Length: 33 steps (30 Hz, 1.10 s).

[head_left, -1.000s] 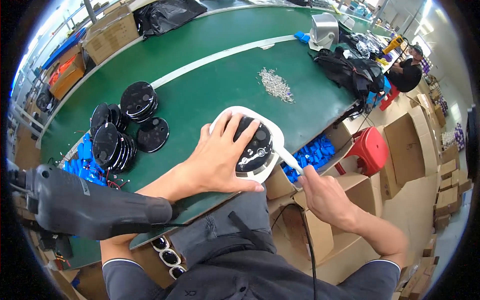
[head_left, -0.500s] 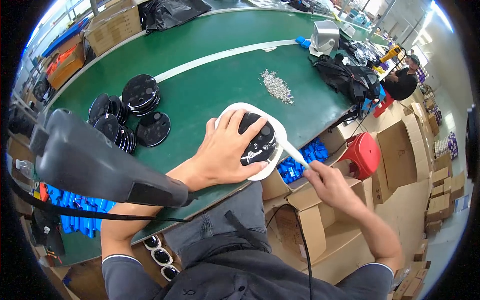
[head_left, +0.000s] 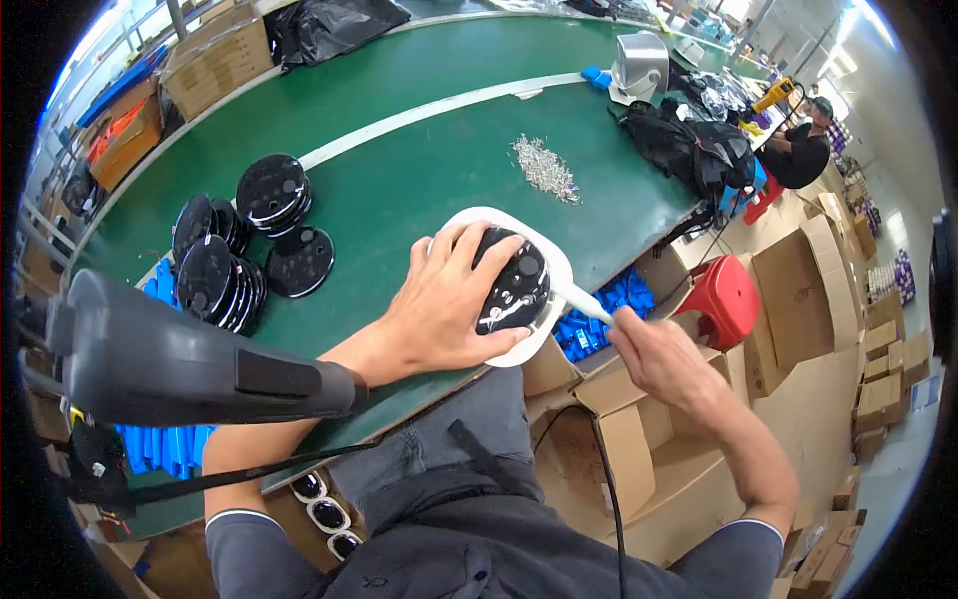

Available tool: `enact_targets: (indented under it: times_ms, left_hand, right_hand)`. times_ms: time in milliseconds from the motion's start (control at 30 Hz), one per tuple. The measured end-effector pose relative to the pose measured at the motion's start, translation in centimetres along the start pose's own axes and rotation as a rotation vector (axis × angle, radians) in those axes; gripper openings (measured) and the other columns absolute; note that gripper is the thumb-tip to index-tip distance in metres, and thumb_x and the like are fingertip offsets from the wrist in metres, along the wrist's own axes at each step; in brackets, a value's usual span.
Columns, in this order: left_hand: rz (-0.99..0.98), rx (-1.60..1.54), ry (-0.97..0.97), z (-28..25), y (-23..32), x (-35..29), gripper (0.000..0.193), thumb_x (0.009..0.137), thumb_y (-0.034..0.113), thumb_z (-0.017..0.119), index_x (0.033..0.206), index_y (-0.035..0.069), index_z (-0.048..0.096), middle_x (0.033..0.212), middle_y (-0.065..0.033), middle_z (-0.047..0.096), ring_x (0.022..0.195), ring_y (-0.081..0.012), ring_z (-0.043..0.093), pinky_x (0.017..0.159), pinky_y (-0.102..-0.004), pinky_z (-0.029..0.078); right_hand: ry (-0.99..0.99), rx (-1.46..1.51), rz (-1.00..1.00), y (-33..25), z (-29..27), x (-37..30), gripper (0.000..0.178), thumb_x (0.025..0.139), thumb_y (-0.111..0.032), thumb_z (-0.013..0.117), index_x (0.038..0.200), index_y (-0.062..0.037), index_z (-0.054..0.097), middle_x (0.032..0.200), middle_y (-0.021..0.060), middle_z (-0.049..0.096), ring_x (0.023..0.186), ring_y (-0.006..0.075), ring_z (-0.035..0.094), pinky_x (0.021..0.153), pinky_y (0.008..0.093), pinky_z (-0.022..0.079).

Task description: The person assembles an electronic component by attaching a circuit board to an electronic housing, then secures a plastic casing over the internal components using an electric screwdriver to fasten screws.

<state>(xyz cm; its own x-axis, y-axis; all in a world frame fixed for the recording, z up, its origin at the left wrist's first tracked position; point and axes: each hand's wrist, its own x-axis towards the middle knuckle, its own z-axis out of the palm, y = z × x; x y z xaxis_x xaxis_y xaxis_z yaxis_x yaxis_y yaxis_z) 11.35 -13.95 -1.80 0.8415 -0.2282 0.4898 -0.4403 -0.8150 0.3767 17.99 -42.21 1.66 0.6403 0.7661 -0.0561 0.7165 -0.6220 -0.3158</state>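
A white rounded housing (head_left: 562,262) lies near the front edge of the green table, with a glossy black disc (head_left: 523,285) set in it. My left hand (head_left: 445,285) spans disc and housing, fingers over the far left side and thumb at the near edge. A slim white handle (head_left: 587,302) runs from the housing's right side. My right hand (head_left: 667,361) is closed round its outer end, past the table edge. Whether handle and housing are one piece I cannot tell. In the left foreground, a black tool-like device (head_left: 200,354) hides part of my left forearm.
Stacked black discs (head_left: 271,195) stand on the left, blue wrapped packs (head_left: 165,449) nearer me. A heap of small screws (head_left: 545,170) lies beyond the housing. Right of the table are a carton of blue packs (head_left: 624,295), open cartons (head_left: 639,449) and a red stool (head_left: 726,299). A person (head_left: 801,150) sits farther off.
The black device in the left foreground has swung lower and slightly left, uncovering more blue packs. Both hands keep their hold; the right has shifted only slightly.
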Motion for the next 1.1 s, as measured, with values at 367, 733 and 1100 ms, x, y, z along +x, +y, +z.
enact_targets:
  times_ms: [367,733,1100]
  left_hand:
    - [-0.059,-0.017,-0.031,-0.4,-0.1,0.3,0.080,0.067,0.037,0.079,0.134,0.005,0.047,0.135,-0.0219,0.043,0.127,-0.0396,0.039,0.103,-0.0492,0.031]
    - [-0.077,0.020,-0.082,-0.1,0.6,0.8,0.079,0.067,0.035,0.080,0.132,0.003,0.049,0.139,-0.0249,0.041,0.129,-0.0412,0.038,0.106,-0.0488,0.030]
    - [-0.056,0.053,-0.088,0.2,0.9,1.2,0.080,0.068,0.038,0.079,0.133,0.003,0.048,0.137,-0.0246,0.042,0.128,-0.0414,0.040,0.105,-0.0488,0.031]
  right_hand:
    - [0.080,0.004,0.050,0.3,-0.8,-1.1,0.019,0.097,-0.024,0.052,0.093,-0.0064,0.045,0.061,0.0184,0.057,0.059,0.0430,0.058,0.052,0.0538,0.044]
    - [0.053,0.048,0.057,0.7,-0.7,-4.8,0.019,0.097,-0.025,0.054,0.093,-0.0076,0.048,0.064,0.0159,0.060,0.060,0.0395,0.060,0.052,0.0513,0.044]
    - [0.023,0.212,0.038,-0.4,0.8,-3.4,0.022,0.098,-0.025,0.054,0.092,-0.0046,0.048,0.061,0.0196,0.058,0.059,0.0433,0.059,0.053,0.0536,0.045]
